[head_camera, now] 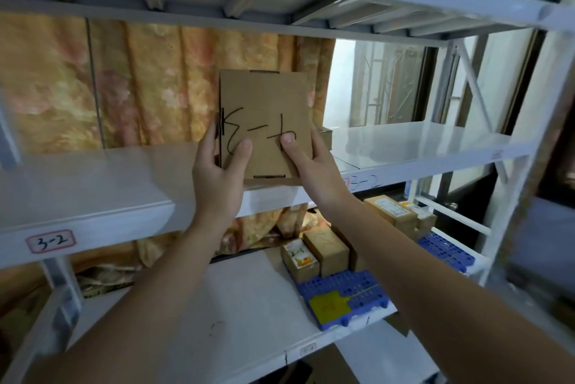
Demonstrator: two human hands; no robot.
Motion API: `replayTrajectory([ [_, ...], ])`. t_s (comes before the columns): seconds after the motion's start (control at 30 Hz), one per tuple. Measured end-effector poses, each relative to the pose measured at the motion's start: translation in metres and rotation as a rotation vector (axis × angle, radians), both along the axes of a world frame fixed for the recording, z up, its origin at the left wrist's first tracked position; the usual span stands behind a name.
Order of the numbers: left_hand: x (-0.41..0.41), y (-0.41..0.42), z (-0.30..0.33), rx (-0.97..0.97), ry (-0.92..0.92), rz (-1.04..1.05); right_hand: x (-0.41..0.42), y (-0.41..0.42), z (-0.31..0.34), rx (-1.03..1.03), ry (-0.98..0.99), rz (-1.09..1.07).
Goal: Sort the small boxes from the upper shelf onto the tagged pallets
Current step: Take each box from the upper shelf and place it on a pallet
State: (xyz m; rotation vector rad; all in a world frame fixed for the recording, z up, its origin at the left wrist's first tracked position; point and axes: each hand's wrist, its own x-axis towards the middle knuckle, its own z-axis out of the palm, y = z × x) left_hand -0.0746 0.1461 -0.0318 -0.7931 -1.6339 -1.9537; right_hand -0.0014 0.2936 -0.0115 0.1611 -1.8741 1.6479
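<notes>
White shelving unit [93, 212], tiers tagged 2-3 and 3-2; the lower tier carries a blue pallet [342, 290] with a yellow tag and several small boxes, and a second blue pallet [445, 251] further right. The cardboard box [264, 122] is held upright above the 3-2 tier, its handwritten mark facing the camera upside down. Advice: read the mark correctly before lowering — match it to the pallet tag. Left hand [217, 178] and right hand [311, 166] clamp the box's lower edges, thumbs pressed on its face.

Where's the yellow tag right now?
Head view, lower right of centre: the yellow tag lies on the front of the nearer blue pallet, in front of its small boxes.
</notes>
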Motion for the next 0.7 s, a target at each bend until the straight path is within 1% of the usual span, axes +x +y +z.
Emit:
replayTrajectory([
  [0.2,0.049,0.049,-0.013,-0.122,-0.113,-0.166,0.054,0.057,-0.029,-0.025,-0.046,-0.026],
  [0.3,0.080,0.080,-0.030,-0.172,-0.113,-0.161,0.090,0.089,-0.049,-0.016,-0.067,-0.048],
  [0.6,0.187,0.179,-0.103,-0.273,-0.200,-0.225,0.207,0.186,-0.127,-0.086,-0.176,-0.134],
  [0.7,0.208,0.208,-0.127,-0.304,-0.247,-0.306,0.236,0.210,-0.151,-0.128,-0.226,-0.139],
])
